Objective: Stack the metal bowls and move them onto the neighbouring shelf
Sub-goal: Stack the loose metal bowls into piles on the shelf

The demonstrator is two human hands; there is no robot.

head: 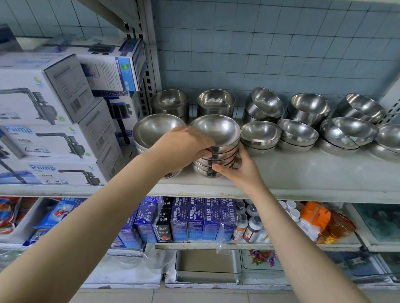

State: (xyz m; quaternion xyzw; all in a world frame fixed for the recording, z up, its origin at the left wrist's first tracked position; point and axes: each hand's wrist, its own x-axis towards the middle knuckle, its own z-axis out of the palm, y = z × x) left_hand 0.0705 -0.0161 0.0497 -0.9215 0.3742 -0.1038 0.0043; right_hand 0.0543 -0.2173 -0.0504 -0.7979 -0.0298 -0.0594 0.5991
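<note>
Stack of shiny metal bowls (215, 145): sitting near the front edge of the white shelf board (307, 175), left of centre, nested one inside another, mouths facing up; the stack's long axis is running vertically and leaning slightly to the right.
Top bowl of the stack: lying open and showing nothing inside.
Left hand (183, 146): reaching in from the left, fingers curling round the stack's left side below the top rim and pressing on the bowls.
Right hand (241, 166): cupping the stack's lower right side, thumb (220, 169) lying across the front of the lower bowls, fingers wrapping behind; both hands are gripping the stack.
Neighbouring bowl pile (154, 131): standing just left of the held stack, partly hidden by the left wrist.
Other metal bowls (309, 123): resting in low piles along the shelf to the right and rear, several tilting.
White pump boxes (44, 114): piling up on the shelf to the left.
Blue cartons (192, 219): standing in a row on the lower shelf.
</note>
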